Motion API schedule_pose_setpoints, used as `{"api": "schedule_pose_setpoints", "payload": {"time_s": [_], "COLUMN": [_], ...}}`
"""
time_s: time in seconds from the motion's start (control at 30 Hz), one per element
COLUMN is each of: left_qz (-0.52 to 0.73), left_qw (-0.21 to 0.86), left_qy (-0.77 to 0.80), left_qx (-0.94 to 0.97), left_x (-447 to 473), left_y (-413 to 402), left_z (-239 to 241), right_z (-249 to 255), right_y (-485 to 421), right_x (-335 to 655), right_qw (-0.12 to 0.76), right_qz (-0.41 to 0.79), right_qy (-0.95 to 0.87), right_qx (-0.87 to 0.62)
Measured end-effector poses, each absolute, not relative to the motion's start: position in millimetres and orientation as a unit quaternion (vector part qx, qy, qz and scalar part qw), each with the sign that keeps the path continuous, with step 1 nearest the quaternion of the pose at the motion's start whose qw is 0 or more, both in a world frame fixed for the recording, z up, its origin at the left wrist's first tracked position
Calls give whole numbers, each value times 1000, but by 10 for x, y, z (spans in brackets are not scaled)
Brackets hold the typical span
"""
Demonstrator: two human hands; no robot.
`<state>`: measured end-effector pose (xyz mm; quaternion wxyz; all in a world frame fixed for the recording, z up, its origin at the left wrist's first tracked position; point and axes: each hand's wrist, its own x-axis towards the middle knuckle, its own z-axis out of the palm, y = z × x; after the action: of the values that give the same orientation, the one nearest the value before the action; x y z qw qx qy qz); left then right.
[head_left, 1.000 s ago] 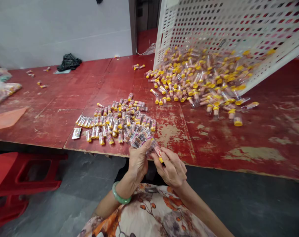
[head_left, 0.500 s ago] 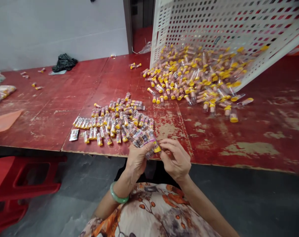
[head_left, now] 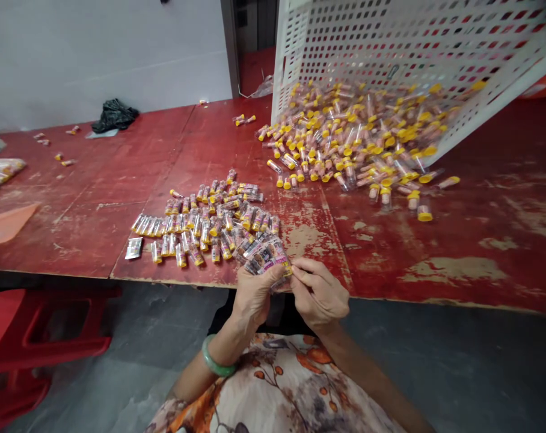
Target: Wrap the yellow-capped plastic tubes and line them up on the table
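Observation:
Near the table's front edge, my left hand (head_left: 256, 293) is closed around a stack of printed plastic sleeves (head_left: 266, 255), its thumb pressed on top. Fingers of my right hand (head_left: 320, 293) pinch together at the right edge of that stack, by a yellow part; exactly what sits between the fingertips is hidden. Just beyond and to the left of my hands lies a spread of small tubes in printed sleeves (head_left: 196, 225), with yellow ends. A flat silvery bundle (head_left: 134, 248) rests at the left of this spread.
A white perforated crate (head_left: 282, 66) lies tipped at the back right, with many clear yellow-capped tubes (head_left: 345, 144) spilling out onto the red table (head_left: 381, 246). A black plastic bag (head_left: 115, 115) sits by the wall. Red stools (head_left: 52, 325) stand at lower left.
My right fingertips have closed in on the sleeve stack's right edge, covering more of the yellow part. The stack has turned slightly in my left hand. The view has shifted a little.

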<state>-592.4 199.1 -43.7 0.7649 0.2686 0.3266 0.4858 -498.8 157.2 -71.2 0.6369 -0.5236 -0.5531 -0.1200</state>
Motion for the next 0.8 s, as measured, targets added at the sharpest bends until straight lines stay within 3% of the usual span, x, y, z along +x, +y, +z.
{"api": "schedule_pose_setpoints", "payload": {"time_s": [0.33, 0.6, 0.8], "left_qz": [483, 484, 517], "left_qw": [755, 749, 707], "left_qy": [339, 390, 441], "left_qx": [286, 231, 197], "left_x": [-5953, -5980, -6221], "left_y": [2078, 2355, 2614], "left_z": [-483, -638, -638], "right_z": [-840, -1082, -1192], "right_y": [1602, 2047, 2692], "right_x": [-5006, -5027, -4851], "right_qw": [617, 739, 654], "right_qz": [-115, 134, 124], "right_qy": [-563, -364, -469], "right_qx": [-538, -551, -581]}}
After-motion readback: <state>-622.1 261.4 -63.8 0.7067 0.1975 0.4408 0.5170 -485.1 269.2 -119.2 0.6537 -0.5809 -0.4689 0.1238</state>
